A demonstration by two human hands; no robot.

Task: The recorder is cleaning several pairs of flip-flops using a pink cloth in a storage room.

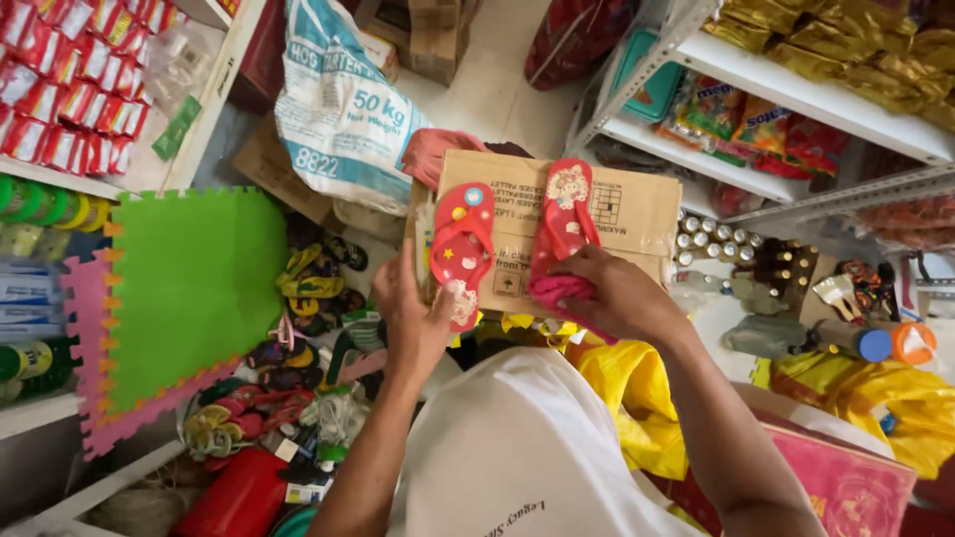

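Item: pair of small red flip-flops, held over a brown cardboard box (627, 214) at the centre of the view

Left flip-flop (462, 249): gripped at its heel end by the left hand (413, 313), fingers curled narrowly around the sole edge; the toe end is seen above the fingers. Long axis runs roughly upright in the view, toe pointed away from the person, tilted slightly rightward. Small coloured decorations are seen on the footbed.

Right flip-flop (563, 224): held at its heel end by the right hand (617, 293), fingers closed over the heel and over a pink cloth (559, 290) pressed against it. Long axis is tilted, toe pointed away and slightly right. A pale round motif is borne near the toe.

Surroundings:
- Large white woven sack (338, 109) with blue print, set beyond the box to the upper left
- Green foam mat (194, 283) with pink toothed border, laid at the left
- Rows of small red packets (60, 89) stacked on the upper-left shelf
- Gold foil packets (846, 45) ranged on the white shelf at upper right; colourful snack bags (741, 119) on the shelf below
- Yellow plastic bags (875, 403) heaped at lower right
- Mixed sandals (308, 283) piled beside the mat
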